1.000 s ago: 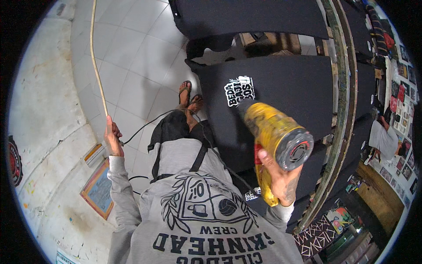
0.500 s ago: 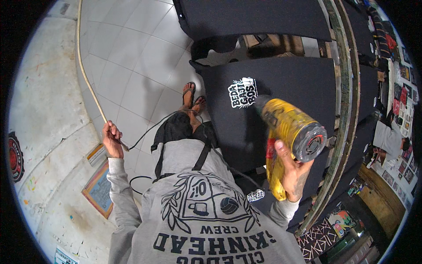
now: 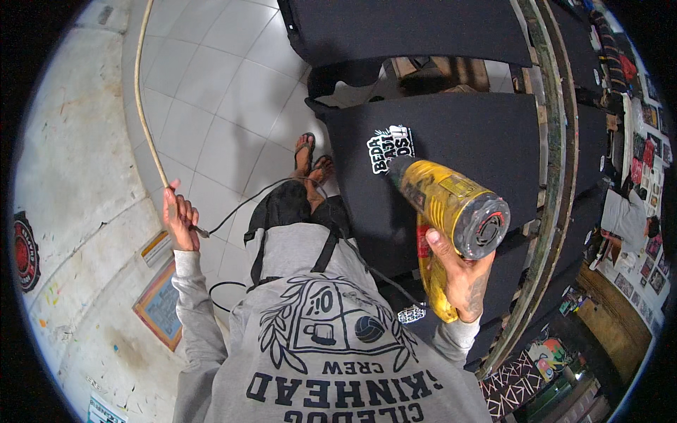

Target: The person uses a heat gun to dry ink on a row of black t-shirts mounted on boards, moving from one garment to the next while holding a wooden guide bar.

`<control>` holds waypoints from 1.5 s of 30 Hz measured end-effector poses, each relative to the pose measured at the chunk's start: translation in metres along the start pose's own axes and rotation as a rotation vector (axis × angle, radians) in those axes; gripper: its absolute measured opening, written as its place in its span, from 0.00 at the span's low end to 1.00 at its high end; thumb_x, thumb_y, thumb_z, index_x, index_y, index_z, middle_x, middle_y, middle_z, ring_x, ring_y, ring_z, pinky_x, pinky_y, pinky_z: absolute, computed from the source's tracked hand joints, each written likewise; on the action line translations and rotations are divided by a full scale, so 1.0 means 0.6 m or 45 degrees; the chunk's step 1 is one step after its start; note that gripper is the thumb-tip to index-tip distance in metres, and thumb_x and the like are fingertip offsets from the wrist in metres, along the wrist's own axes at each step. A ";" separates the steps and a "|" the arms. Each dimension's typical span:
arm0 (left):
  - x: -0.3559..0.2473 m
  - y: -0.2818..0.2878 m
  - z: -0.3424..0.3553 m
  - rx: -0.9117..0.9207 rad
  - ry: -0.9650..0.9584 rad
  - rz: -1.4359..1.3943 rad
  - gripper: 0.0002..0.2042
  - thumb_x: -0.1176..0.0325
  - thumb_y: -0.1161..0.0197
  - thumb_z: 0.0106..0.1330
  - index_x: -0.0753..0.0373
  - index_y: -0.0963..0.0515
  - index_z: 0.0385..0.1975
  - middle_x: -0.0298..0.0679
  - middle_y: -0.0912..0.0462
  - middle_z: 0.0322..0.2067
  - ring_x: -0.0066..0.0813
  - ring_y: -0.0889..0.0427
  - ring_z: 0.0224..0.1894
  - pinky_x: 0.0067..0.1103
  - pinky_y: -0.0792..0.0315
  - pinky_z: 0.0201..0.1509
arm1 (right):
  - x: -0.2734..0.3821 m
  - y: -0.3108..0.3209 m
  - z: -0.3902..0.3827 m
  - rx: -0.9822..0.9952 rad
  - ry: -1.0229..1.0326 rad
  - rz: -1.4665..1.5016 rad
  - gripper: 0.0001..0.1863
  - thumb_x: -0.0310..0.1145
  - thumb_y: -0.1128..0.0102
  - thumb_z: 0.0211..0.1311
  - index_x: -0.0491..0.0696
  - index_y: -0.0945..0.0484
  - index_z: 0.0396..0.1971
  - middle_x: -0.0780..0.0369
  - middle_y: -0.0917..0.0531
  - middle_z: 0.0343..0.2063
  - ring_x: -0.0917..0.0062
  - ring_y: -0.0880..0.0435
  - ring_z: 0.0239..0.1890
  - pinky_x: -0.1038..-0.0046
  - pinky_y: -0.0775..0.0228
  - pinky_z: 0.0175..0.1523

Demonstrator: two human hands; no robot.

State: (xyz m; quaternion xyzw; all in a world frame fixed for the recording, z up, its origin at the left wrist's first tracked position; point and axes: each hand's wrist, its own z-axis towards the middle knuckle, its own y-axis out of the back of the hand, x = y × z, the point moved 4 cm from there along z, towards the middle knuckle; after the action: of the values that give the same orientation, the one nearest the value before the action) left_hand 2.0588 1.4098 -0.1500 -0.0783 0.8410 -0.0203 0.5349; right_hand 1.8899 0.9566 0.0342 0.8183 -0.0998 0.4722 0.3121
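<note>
Heat gun above the white print on black fabric looks rigid, fairly weighty, best held by its handle; right hand clamps fingers there, left hand curls fingers round a pale cord.

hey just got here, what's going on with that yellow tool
A person grips a yellow heat gun in the right hand, its dark nozzle over the edge of a white print on black fabric; whether it touches is hard to tell. The left hand, out to the side, holds a pale cable. A dark cord runs from there across the body toward the tool's handle.
</note>
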 end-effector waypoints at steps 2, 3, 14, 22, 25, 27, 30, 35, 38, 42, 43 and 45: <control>-0.016 -0.021 0.000 0.007 -0.004 -0.015 0.17 0.50 0.45 0.77 0.57 0.28 0.52 0.22 0.41 0.20 0.10 0.42 0.19 0.13 0.43 0.20 | 0.005 0.001 -0.005 0.003 -0.172 0.125 0.37 0.32 0.24 0.58 0.39 0.34 0.64 0.57 0.18 0.50 0.69 0.18 0.50 0.66 0.28 0.60; -0.020 -0.026 0.001 0.007 -0.008 -0.021 0.19 0.50 0.45 0.77 0.59 0.27 0.53 0.23 0.42 0.19 0.10 0.42 0.19 0.14 0.43 0.20 | -0.001 0.003 -0.002 -0.050 -0.134 0.106 0.37 0.31 0.24 0.58 0.39 0.34 0.64 0.57 0.18 0.49 0.69 0.18 0.50 0.66 0.28 0.59; -0.035 -0.035 0.013 0.183 0.100 -0.380 0.12 0.58 0.47 0.77 0.57 0.31 0.53 0.28 0.32 0.30 0.20 0.31 0.31 0.17 0.34 0.31 | 0.016 -0.022 0.000 -0.081 -0.069 0.151 0.36 0.29 0.23 0.55 0.39 0.31 0.62 0.54 0.20 0.54 0.67 0.20 0.57 0.64 0.31 0.65; -0.050 -0.036 0.028 0.286 0.137 -0.497 0.22 0.44 0.53 0.79 0.56 0.36 0.28 0.31 0.33 0.27 0.20 0.37 0.24 0.19 0.37 0.25 | -0.001 -0.031 0.011 0.054 -0.065 0.101 0.45 0.28 0.22 0.53 0.38 0.40 0.68 0.53 0.25 0.59 0.68 0.24 0.61 0.66 0.35 0.68; -0.057 -0.031 0.043 0.176 0.065 -0.303 0.16 0.49 0.56 0.81 0.54 0.30 0.38 0.26 0.33 0.27 0.12 0.44 0.15 0.13 0.46 0.14 | 0.017 -0.037 0.019 0.027 -0.069 0.059 0.44 0.29 0.22 0.54 0.38 0.40 0.67 0.52 0.25 0.60 0.67 0.24 0.62 0.66 0.34 0.68; -0.078 -0.053 0.035 0.133 0.059 -0.298 0.14 0.52 0.56 0.82 0.55 0.29 0.43 0.27 0.31 0.28 0.11 0.45 0.14 0.12 0.46 0.13 | 0.023 -0.042 0.018 0.112 -0.069 -0.013 0.44 0.29 0.22 0.54 0.38 0.40 0.67 0.52 0.26 0.60 0.67 0.24 0.61 0.65 0.34 0.68; -0.085 -0.055 0.033 0.171 0.075 -0.393 0.17 0.52 0.58 0.82 0.59 0.29 0.46 0.32 0.27 0.30 0.16 0.37 0.19 0.16 0.39 0.21 | 0.024 -0.046 0.020 0.176 -0.139 0.072 0.45 0.30 0.21 0.53 0.38 0.40 0.67 0.52 0.26 0.60 0.67 0.24 0.61 0.65 0.33 0.67; -0.079 -0.048 0.047 0.390 0.081 -0.423 0.26 0.39 0.57 0.77 0.59 0.30 0.37 0.33 0.29 0.27 0.20 0.32 0.26 0.21 0.34 0.30 | 0.026 -0.050 0.027 0.126 -0.043 -0.018 0.45 0.31 0.21 0.53 0.38 0.40 0.67 0.52 0.26 0.60 0.68 0.24 0.61 0.65 0.33 0.67; -0.086 -0.028 0.056 0.502 0.063 -0.275 0.28 0.35 0.57 0.76 0.59 0.30 0.36 0.32 0.31 0.27 0.18 0.33 0.25 0.21 0.34 0.30 | 0.037 -0.054 0.031 0.169 -0.041 0.053 0.43 0.30 0.22 0.54 0.38 0.39 0.66 0.53 0.24 0.58 0.69 0.23 0.60 0.67 0.32 0.66; -0.092 -0.026 0.058 0.379 0.109 -0.143 0.25 0.39 0.56 0.77 0.57 0.30 0.35 0.30 0.32 0.26 0.16 0.36 0.24 0.19 0.33 0.30 | 0.025 -0.052 0.054 0.032 -0.079 0.071 0.40 0.30 0.23 0.56 0.39 0.37 0.66 0.54 0.23 0.58 0.69 0.22 0.58 0.67 0.31 0.64; -0.095 -0.032 0.056 0.300 0.103 -0.093 0.23 0.41 0.55 0.77 0.57 0.30 0.35 0.30 0.32 0.26 0.16 0.36 0.24 0.19 0.33 0.30 | 0.024 -0.050 0.052 0.014 -0.002 -0.003 0.37 0.29 0.24 0.57 0.39 0.34 0.63 0.55 0.22 0.55 0.70 0.20 0.56 0.67 0.30 0.63; -0.112 -0.077 0.042 0.057 0.020 0.103 0.18 0.46 0.51 0.77 0.56 0.30 0.35 0.30 0.33 0.27 0.16 0.37 0.23 0.18 0.33 0.30 | 0.023 -0.049 0.045 0.063 0.039 -0.013 0.33 0.29 0.25 0.58 0.39 0.31 0.61 0.56 0.20 0.52 0.71 0.19 0.53 0.67 0.28 0.61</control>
State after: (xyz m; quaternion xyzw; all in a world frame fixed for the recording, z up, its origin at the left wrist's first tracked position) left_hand 2.1144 1.3759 -0.0953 -0.0321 0.8470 -0.0183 0.5304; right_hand 1.9301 0.9653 0.0234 0.8191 -0.0791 0.4853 0.2956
